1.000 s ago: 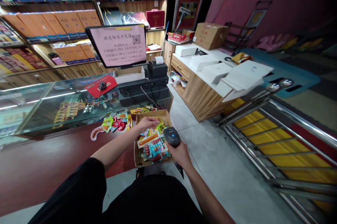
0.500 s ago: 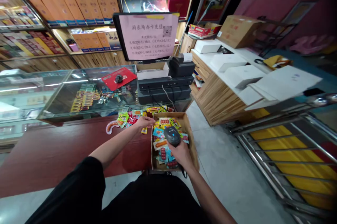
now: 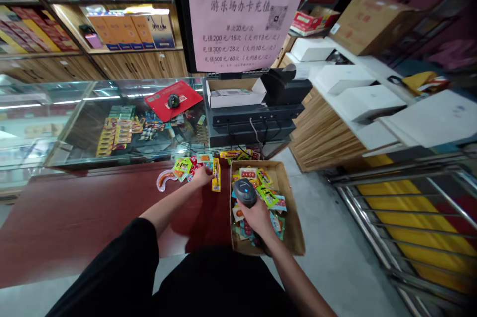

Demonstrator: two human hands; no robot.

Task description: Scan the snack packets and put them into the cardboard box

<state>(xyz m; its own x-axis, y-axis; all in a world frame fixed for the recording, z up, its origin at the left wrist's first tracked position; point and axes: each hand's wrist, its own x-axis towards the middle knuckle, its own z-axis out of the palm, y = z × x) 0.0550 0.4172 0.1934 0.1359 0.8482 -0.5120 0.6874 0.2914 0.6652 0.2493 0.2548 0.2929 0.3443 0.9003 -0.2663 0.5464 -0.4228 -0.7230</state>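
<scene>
My right hand point(image 3: 258, 217) is wrapped round a dark handheld scanner point(image 3: 245, 193) with a small blue light, held above a cardboard box point(image 3: 294, 217) of small snack packets. My left hand point(image 3: 201, 177) is at a pile of colourful packets point(image 3: 183, 165) on the dark red table point(image 3: 112, 207); its fingertips are too small and hidden to show whether they grip one. A yellow packet point(image 3: 216, 175) lies just right of that hand. A curved clear pack point(image 3: 164, 180) rests at the pile's left end.
Behind the table is a glass display counter point(image 3: 82, 128) with a red card-shaped mat point(image 3: 156, 103). A screen bearing a pink sign point(image 3: 242, 19) stands over dark till equipment point(image 3: 253, 125). Metal railings point(image 3: 372, 227) run along the right.
My left hand has moved from the box's edge to the packet pile. A green packet now shows on top in the box. The camera view has shifted, and my right hand still holds the scanner.
</scene>
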